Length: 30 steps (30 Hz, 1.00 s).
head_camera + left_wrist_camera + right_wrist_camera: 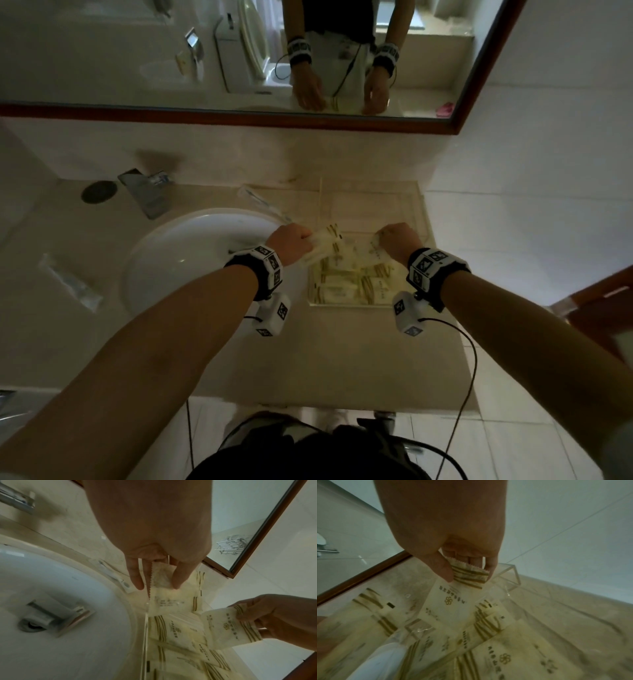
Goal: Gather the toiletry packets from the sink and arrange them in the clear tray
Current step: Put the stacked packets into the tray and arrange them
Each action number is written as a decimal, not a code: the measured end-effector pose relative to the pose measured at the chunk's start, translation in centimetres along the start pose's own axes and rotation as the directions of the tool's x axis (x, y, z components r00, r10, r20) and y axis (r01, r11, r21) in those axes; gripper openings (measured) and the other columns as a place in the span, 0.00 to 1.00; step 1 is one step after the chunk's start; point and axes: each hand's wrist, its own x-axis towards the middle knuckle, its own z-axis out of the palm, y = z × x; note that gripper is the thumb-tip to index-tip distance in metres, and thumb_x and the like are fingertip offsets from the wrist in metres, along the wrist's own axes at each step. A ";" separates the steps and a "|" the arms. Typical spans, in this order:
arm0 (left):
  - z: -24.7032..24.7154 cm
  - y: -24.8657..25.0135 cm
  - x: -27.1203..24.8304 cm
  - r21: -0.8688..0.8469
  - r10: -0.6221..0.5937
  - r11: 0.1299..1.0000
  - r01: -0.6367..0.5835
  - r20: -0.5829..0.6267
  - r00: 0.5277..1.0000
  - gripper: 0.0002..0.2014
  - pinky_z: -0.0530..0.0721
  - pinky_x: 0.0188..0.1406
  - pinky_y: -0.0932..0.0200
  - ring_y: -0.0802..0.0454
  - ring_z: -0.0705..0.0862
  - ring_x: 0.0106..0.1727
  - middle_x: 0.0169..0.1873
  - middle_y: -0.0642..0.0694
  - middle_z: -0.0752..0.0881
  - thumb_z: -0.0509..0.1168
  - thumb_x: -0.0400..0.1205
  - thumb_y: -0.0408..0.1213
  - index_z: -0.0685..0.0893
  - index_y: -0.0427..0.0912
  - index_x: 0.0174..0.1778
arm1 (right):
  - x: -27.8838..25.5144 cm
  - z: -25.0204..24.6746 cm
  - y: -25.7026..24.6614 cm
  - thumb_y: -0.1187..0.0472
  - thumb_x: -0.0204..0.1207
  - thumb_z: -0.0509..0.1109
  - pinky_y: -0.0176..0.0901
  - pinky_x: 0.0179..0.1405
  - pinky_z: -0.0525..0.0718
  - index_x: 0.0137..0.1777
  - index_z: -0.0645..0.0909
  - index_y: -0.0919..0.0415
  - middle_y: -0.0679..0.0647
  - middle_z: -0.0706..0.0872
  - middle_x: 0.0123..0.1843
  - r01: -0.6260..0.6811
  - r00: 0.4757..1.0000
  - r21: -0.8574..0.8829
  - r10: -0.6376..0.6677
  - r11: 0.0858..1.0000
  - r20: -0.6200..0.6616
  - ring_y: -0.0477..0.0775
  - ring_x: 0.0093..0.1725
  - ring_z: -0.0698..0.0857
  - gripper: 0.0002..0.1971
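Observation:
A clear tray (423,219) stands on the counter right of the white sink (164,260). Several cream packets with gold stripes (349,291) lie in the tray's near half. My left hand (291,244) hovers over the tray's left edge and pinches a cream packet (164,596) by its serrated end; more packets fan out behind it (330,240). My right hand (399,240) is above the tray and pinches another striped packet (452,601) by its striped end, so that it hangs down over the pile. The sink basin (51,588) shows only its drain stopper (56,618).
A chrome tap (144,192) stands behind the sink. A wrapped toothbrush (263,202) lies on the counter between sink and tray, and a clear wrapped item (70,281) lies left of the sink. A wood-framed mirror (239,116) hangs above. The tiled wall is at the right.

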 end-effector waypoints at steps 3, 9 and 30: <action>0.6 0.3 0.7 -0.006 -0.012 1.000 0.012 -0.019 1.000 0.18 0.68 0.33 0.58 0.47 0.73 0.32 0.22 0.48 0.70 0.61 0.79 0.33 0.68 0.45 0.23 | 0.5 -0.4 1.6 0.63 0.84 0.55 0.57 0.62 0.83 0.60 0.82 0.74 0.68 0.85 0.62 -0.082 0.996 -0.018 0.082 0.996 -0.038 0.68 0.60 0.83 0.18; 1.4 -0.1 2.3 -0.034 -0.021 0.999 0.021 -0.021 1.000 0.12 0.68 0.32 0.58 0.48 0.73 0.33 0.27 0.42 0.73 0.62 0.79 0.34 0.73 0.41 0.30 | 1.4 1.0 2.4 0.66 0.83 0.55 0.50 0.57 0.80 0.61 0.82 0.73 0.67 0.84 0.63 -0.148 0.988 -0.005 0.148 0.989 -0.035 0.67 0.62 0.83 0.17; 3.1 0.7 4.3 -0.006 -0.019 1.000 0.019 0.000 1.000 0.09 0.72 0.36 0.56 0.47 0.76 0.34 0.29 0.40 0.76 0.62 0.79 0.35 0.80 0.35 0.35 | 2.2 3.3 4.9 0.50 0.74 0.72 0.56 0.66 0.77 0.74 0.71 0.46 0.57 0.69 0.72 0.165 0.982 -0.404 -0.113 0.900 0.151 0.61 0.72 0.70 0.28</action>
